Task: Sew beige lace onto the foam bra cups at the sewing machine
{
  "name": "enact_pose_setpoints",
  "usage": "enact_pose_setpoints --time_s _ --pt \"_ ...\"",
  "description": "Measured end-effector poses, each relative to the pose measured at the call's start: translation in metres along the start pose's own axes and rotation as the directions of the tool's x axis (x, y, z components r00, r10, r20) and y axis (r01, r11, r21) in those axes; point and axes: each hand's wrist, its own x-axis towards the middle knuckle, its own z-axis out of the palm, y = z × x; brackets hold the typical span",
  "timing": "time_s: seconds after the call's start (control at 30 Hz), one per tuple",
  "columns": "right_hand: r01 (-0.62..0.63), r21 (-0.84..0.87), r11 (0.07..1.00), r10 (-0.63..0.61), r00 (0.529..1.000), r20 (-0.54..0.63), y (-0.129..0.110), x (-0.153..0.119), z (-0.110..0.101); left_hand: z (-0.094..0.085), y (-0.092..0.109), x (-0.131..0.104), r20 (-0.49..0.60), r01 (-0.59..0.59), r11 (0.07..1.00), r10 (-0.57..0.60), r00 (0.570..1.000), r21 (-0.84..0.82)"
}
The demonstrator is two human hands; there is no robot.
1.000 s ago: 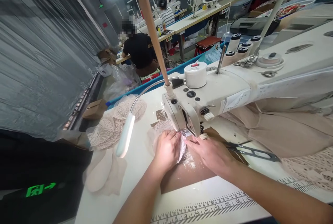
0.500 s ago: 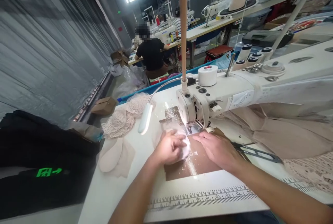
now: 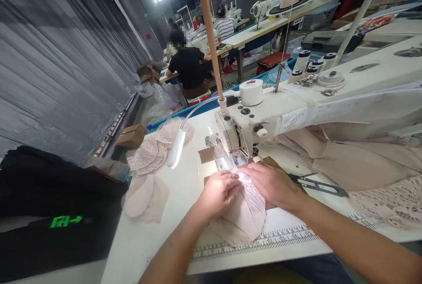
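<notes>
A rounded pale-pink lace fabric piece point(image 3: 252, 202) lies in front of the sewing machine head point(image 3: 232, 132), its top edge close to the presser foot. My left hand point(image 3: 219, 194) has its fingers curled onto the piece's left upper side. From the right, my right hand point(image 3: 272, 183) grips the upper right edge, fingertips near the needle area. My hands hide part of the lace, and the thumbs barely show. Beneath them is a brown sheet point(image 3: 207, 155) taped to the table, mostly covered.
Stacked lace pieces point(image 3: 150, 156) and plain beige rounded pieces point(image 3: 140, 198) lie at left. A gooseneck lamp point(image 3: 176, 147) leans over the table. A black flat tool point(image 3: 321, 185) and beige fabric point(image 3: 356, 156) lie at right. A printed ruler point(image 3: 280, 235) runs along the front edge. A person point(image 3: 187, 68) sits beyond.
The fabric has shifted from under my left hand at the left of the needle to between both hands, spread toward the front edge. My hands are closer together. The view has shifted slightly.
</notes>
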Motion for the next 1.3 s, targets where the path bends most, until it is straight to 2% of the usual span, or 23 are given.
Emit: enact_pose_setpoints --time_s 0.07,0.13,0.3,0.47,0.77,0.97,1.03,1.13,1.2,1.3 --pt "0.016 -0.136 0.991 -0.005 0.996 0.084 0.000 0.001 0.002 0.002 0.002 0.005 0.004 -0.034 0.998 0.034 0.999 0.044" --pt "0.020 -0.218 0.976 0.007 0.992 0.125 -0.001 0.001 0.003 0.002 0.002 0.008 0.013 -0.008 0.991 0.006 1.000 0.134" --pt "0.005 -0.263 0.965 0.024 0.994 0.109 -0.001 0.001 0.006 0.001 -0.005 0.010 0.075 0.028 0.933 -0.058 0.996 0.358" --pt "-0.017 -0.283 0.959 0.047 0.994 0.100 -0.002 0.004 0.007 0.003 -0.010 0.012 0.076 0.028 0.886 -0.071 0.995 0.462" --pt "-0.089 -0.282 0.955 0.123 0.987 0.103 -0.008 0.013 0.005 -0.012 -0.023 0.030 0.174 -0.063 0.901 -0.014 0.985 0.430" --pt "-0.069 -0.199 0.978 0.093 0.989 0.113 -0.005 0.009 0.001 -0.020 -0.032 0.033 0.246 -0.105 0.909 0.002 0.969 0.404" --pt "-0.075 -0.118 0.990 0.086 0.993 0.086 0.000 0.005 0.002 -0.023 -0.032 0.027 0.218 -0.077 0.911 -0.014 0.976 0.405" --pt "-0.114 -0.020 0.993 0.114 0.993 0.034 0.007 0.001 0.007 -0.025 -0.023 0.012 0.118 -0.010 0.926 -0.037 0.992 0.376" --pt "-0.137 -0.003 0.991 0.137 0.990 0.026 0.009 0.000 0.009 -0.022 -0.012 0.003 0.070 0.001 0.959 -0.022 0.997 0.284" --pt "-0.144 0.010 0.990 0.144 0.989 0.031 0.008 0.001 0.009 -0.012 0.004 -0.005 0.058 0.000 0.983 -0.011 0.998 0.183"
